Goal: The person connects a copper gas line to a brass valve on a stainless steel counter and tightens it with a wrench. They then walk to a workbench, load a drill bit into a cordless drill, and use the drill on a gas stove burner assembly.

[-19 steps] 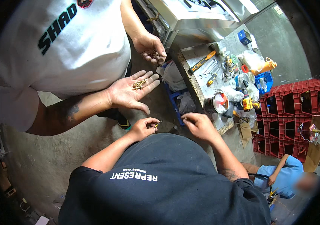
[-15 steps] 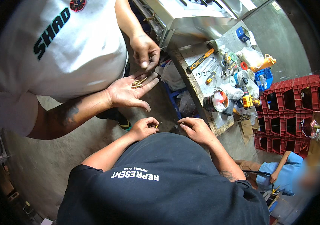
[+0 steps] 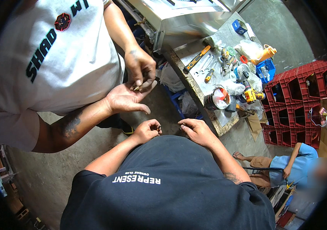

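Observation:
Close in front of my body, my left hand (image 3: 145,131) is closed, its thumb and fingers pinching a small dark screw-like piece (image 3: 159,127). To its right, my right hand (image 3: 198,131) has its thumb and forefinger pressed together; anything between them is too small to name. A gap separates my hands. Beyond them at the left, a person in a white shirt holds out an open palm (image 3: 123,100). That person's other hand (image 3: 140,69) reaches down over it, fingertips on small brass bolts (image 3: 134,88), which are mostly covered.
A workbench (image 3: 223,129) at the right carries a hammer (image 3: 197,59), wrenches (image 3: 205,64), a yellow drill (image 3: 250,94) and a round tub (image 3: 211,102). Red crates (image 3: 286,111) stand behind. Another person in blue (image 3: 298,161) is at the lower right. A steel appliance (image 3: 186,28) stands at the top.
The white-shirted person's upper hand has come down onto the bolts in the palm, covering most of them. The piece in my left hand shows less. My right fingertips have drawn together.

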{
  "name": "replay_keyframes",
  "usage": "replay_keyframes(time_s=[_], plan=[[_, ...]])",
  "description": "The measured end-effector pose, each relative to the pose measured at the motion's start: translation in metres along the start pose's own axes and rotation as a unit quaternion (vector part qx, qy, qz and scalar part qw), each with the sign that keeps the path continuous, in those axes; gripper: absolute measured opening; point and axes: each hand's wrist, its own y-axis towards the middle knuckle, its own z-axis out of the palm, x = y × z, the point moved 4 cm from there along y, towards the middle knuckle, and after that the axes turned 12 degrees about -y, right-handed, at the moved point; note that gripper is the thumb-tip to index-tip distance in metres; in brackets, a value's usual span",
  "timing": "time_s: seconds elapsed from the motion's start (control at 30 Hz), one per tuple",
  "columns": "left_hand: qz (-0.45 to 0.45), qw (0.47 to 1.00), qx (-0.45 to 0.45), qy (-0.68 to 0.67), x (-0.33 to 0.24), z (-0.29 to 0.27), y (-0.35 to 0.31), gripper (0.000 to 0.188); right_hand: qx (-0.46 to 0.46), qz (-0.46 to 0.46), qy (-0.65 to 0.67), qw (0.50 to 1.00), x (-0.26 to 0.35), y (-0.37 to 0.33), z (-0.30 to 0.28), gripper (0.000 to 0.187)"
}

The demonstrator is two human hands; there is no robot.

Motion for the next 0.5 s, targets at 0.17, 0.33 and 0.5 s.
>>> replay_keyframes(time_s=[0.17,0.33,0.5], plan=[[-0.021,0.999,-0.016,0.022,0.005,-0.004,-0.003,0.014,0.003,0.000,0.008,1.000,0.001,0.001,0.002,0.026],[0.006,1.000,-0.018,0.014,0.005,-0.004,-0.007,0.013,0.031,0.030,0.028,0.999,-0.002,-0.001,0.009,0.027],[-0.007,0.994,-0.037,0.098,0.000,-0.003,-0.012,0.012,0.019,0.014,0.015,1.000,-0.004,-0.003,0.012,0.025]])
